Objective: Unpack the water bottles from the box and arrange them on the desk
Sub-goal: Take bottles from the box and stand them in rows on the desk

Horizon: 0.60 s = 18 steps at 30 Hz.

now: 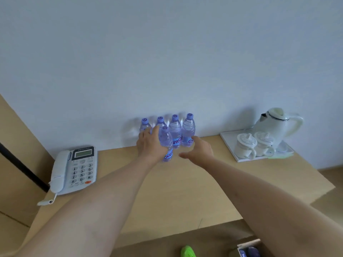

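Several clear water bottles with purple caps stand on the wooden desk (185, 186) near the wall. A back row (176, 130) stands upright against the wall. In front of it is one more bottle (166, 140), and my left hand (150, 143) is wrapped around its left side. My right hand (201, 152) hovers to the right of that bottle with its fingers apart, close to the rightmost bottle (188, 129) and holding nothing. The cardboard box (248, 250) shows at the bottom edge, with purple caps inside.
A white desk phone (74, 169) lies at the left of the desk. At the right, a white tray (232, 145) carries two lidded cups (254, 144) and a white kettle (278, 123). A green object (187, 251) sits by the box.
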Each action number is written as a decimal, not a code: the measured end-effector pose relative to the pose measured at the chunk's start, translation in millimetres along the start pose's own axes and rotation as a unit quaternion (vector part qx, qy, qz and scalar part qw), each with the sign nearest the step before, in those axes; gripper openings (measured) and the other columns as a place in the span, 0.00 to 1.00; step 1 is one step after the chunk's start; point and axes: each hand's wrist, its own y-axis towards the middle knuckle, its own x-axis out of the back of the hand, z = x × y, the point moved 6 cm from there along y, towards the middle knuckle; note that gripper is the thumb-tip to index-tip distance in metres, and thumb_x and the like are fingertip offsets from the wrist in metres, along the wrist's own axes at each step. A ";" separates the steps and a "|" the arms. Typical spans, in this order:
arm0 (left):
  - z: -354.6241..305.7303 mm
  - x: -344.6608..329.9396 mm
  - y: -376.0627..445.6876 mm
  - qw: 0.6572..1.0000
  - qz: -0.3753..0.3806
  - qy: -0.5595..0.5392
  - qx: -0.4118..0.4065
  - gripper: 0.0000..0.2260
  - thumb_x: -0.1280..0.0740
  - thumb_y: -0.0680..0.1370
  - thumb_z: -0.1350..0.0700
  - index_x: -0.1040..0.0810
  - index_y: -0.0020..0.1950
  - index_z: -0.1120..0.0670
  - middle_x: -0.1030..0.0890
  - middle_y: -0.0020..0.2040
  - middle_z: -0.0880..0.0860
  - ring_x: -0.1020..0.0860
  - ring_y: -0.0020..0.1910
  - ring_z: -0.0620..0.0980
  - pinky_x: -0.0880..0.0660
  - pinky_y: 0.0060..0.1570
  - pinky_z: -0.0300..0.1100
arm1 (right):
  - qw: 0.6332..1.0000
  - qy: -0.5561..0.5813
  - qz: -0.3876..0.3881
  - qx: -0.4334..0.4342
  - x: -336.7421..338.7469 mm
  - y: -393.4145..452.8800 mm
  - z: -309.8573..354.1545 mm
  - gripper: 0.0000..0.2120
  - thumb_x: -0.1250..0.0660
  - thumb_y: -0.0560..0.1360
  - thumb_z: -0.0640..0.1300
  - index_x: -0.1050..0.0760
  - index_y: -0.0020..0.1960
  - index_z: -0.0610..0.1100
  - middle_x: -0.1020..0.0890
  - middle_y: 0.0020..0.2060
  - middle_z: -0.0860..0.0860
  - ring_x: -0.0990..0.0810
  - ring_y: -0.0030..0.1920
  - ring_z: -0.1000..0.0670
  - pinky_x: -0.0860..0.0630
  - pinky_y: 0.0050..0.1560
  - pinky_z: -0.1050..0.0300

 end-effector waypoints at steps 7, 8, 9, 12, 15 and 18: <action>-110.5 -42.3 -36.7 0.989 0.079 0.013 -0.122 0.34 0.28 0.67 0.45 0.36 0.70 0.47 0.31 0.67 0.53 0.36 0.67 0.58 0.32 0.63 0.53 | 0.992 -0.029 -0.062 -0.106 80.9 -63.2 -81.9 0.46 0.23 0.63 0.59 0.38 0.75 0.48 0.25 0.65 0.48 0.29 0.67 0.46 0.30 0.57 0.53; -127.4 -49.1 -41.5 0.987 0.090 0.016 -0.136 0.35 0.28 0.67 0.44 0.36 0.71 0.47 0.33 0.69 0.53 0.37 0.68 0.58 0.33 0.64 0.54 | 0.990 -0.030 -0.074 -0.116 93.8 -71.9 -92.9 0.46 0.23 0.63 0.59 0.38 0.75 0.49 0.25 0.65 0.48 0.29 0.67 0.47 0.29 0.56 0.54; -145.7 -56.0 -46.9 0.983 0.097 0.020 -0.153 0.36 0.28 0.67 0.44 0.37 0.72 0.47 0.33 0.70 0.53 0.37 0.69 0.58 0.33 0.65 0.54 | 0.988 -0.031 -0.085 -0.127 106.8 -81.2 -105.2 0.46 0.23 0.63 0.59 0.38 0.75 0.49 0.25 0.65 0.48 0.29 0.66 0.47 0.30 0.54 0.54; -208.3 -80.3 -68.5 0.969 0.118 0.026 -0.216 0.36 0.28 0.68 0.44 0.37 0.73 0.47 0.33 0.71 0.52 0.37 0.69 0.57 0.33 0.65 0.53 | 0.978 -0.021 -0.111 -0.172 146.2 -113.2 -151.0 0.45 0.23 0.63 0.58 0.38 0.75 0.50 0.26 0.66 0.49 0.29 0.67 0.46 0.29 0.55 0.54; -272.5 -112.6 -94.7 0.950 0.158 0.031 -0.268 0.38 0.28 0.68 0.41 0.40 0.74 0.45 0.36 0.74 0.51 0.39 0.72 0.57 0.35 0.67 0.53 | 0.965 -0.016 -0.139 -0.224 184.6 -148.8 -202.9 0.46 0.23 0.63 0.59 0.39 0.75 0.50 0.23 0.62 0.48 0.28 0.65 0.46 0.26 0.55 0.52; -336.6 -152.2 -128.2 0.931 0.194 0.030 -0.309 0.39 0.29 0.68 0.40 0.41 0.75 0.46 0.38 0.75 0.51 0.41 0.73 0.56 0.37 0.69 0.52 | 0.947 -0.015 -0.157 -0.279 219.5 -190.1 -260.2 0.46 0.23 0.64 0.58 0.39 0.75 0.50 0.23 0.62 0.48 0.30 0.67 0.45 0.26 0.59 0.50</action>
